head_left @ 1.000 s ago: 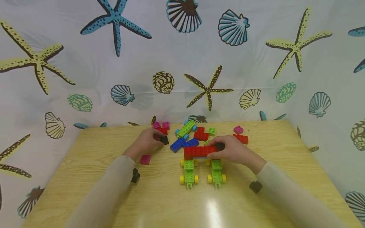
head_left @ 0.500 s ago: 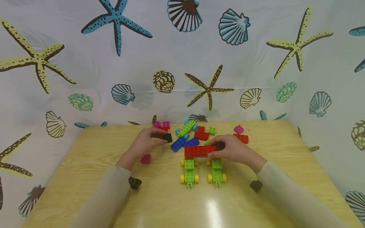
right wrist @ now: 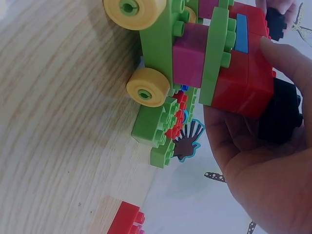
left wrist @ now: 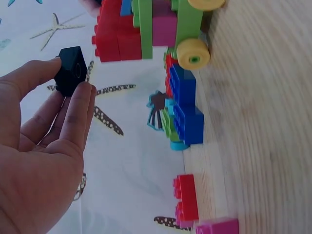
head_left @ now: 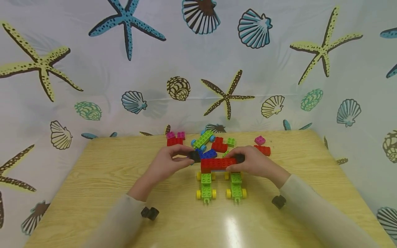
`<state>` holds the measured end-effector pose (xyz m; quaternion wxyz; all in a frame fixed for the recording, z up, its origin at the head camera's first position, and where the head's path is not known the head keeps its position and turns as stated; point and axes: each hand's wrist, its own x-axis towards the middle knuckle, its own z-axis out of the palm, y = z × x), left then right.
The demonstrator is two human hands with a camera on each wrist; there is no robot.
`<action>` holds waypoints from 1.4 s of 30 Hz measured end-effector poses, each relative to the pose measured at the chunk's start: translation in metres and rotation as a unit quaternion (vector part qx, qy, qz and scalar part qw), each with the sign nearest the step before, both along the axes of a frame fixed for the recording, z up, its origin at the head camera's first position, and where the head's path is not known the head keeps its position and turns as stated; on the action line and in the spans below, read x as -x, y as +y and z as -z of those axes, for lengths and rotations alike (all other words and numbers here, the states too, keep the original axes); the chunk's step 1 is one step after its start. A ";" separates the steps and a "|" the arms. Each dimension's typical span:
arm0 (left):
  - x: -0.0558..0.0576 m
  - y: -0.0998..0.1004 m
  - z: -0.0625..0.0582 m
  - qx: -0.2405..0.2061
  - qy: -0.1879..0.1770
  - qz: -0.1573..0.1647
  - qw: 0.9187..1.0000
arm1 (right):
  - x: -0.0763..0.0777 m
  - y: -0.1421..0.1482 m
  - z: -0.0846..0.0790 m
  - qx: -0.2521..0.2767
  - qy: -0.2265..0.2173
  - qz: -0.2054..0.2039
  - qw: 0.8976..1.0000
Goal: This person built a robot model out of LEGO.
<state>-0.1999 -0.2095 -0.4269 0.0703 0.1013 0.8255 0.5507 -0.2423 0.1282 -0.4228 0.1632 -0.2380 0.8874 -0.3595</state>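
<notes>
In the head view, my left hand (head_left: 169,162) pinches a small black toy brick (head_left: 194,156) between thumb and fingertips, near the left end of a row of red bricks (head_left: 214,164). Its round underside hole shows in the left wrist view. My right hand (head_left: 255,162) grips the row's right end, thumb on the front face and fingers behind. Another black brick (right wrist: 278,114) sits there on the red bricks, partly covered by this hand. The row spans two green wheeled bases (head_left: 206,192) with yellow wheels; magenta bricks (right wrist: 190,53) sit between their green layers.
Behind the build lie blue bricks (head_left: 208,154), a green car base with blue wheels (head_left: 203,139), red bricks (head_left: 219,147) and a light green brick (head_left: 231,142). More red (head_left: 175,141) and pink bricks (head_left: 181,135) lie back left, with others (head_left: 260,140) back right.
My left hand has carried the black brick rightward from the loose bricks to the left end of the red row. The right hand has kept its grip in the same place.
</notes>
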 end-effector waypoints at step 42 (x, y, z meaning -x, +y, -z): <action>0.001 0.019 -0.004 0.069 0.065 0.059 0.994 | 0.003 0.002 -0.001 0.013 -0.011 -0.002 1.000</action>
